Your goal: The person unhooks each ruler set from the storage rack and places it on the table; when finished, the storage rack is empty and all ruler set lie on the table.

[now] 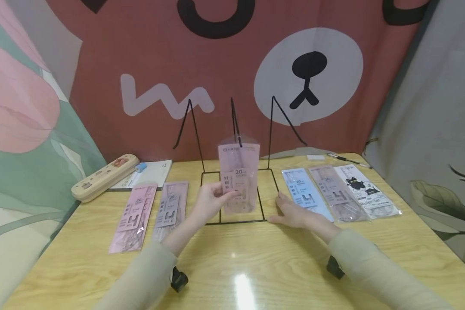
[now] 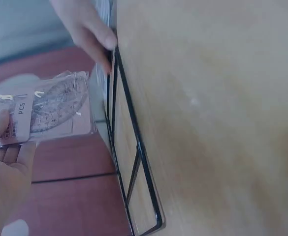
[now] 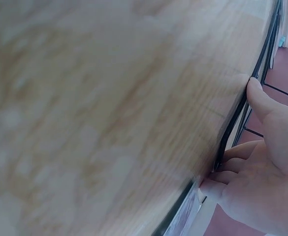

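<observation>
My left hand (image 1: 211, 199) pinches a pink ruler set packet (image 1: 240, 172) by its lower left edge, thumb in front. The packet is upright at the middle hook of a black wire display rack (image 1: 243, 222), and the hook's tip shows in front of its top. In the left wrist view, a clear protractor shows inside the packet (image 2: 60, 105). My right hand (image 1: 294, 212) holds the front right corner of the rack's base. The right wrist view shows the thumb on the front bar and the fingers (image 3: 232, 164) curled at the corner.
Two pink packets (image 1: 133, 217) (image 1: 171, 209) lie left of the rack. On its right lie a blue packet (image 1: 306, 191), a pink packet (image 1: 335, 193) and a white cat-print packet (image 1: 366, 189). A pencil case (image 1: 106, 176), notebook (image 1: 155, 170), pen (image 1: 348, 160) and eraser (image 1: 315, 158) lie farther back.
</observation>
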The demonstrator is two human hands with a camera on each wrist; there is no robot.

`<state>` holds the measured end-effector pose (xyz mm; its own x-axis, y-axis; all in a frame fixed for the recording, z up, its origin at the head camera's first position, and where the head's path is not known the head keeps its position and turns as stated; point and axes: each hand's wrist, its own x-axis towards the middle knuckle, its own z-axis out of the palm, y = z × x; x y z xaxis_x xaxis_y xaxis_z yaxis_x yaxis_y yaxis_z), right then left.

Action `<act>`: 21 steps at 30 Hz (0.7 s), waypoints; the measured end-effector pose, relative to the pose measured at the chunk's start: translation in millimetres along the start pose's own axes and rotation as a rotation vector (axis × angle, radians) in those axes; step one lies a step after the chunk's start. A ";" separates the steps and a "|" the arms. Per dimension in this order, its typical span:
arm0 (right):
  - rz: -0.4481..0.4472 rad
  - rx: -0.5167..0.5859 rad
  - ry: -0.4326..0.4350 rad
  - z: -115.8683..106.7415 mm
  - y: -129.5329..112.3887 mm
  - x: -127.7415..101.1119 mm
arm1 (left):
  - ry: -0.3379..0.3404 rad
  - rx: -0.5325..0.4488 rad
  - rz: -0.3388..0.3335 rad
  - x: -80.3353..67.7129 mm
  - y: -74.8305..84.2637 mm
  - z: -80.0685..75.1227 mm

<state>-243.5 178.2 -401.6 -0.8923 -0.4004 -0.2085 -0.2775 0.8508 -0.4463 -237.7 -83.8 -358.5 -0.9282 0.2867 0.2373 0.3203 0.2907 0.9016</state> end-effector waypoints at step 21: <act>-0.014 0.006 0.000 -0.2 0.1 -2.5 | -0.183 -0.039 -0.107 -67.3 -8.8 -53.0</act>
<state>-241.4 179.4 -400.9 -0.8883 -0.4121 -0.2028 -0.2875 0.8432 -0.4542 -188.1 -154.0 -363.2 -0.9055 0.4180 0.0725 0.2105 0.2943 0.9323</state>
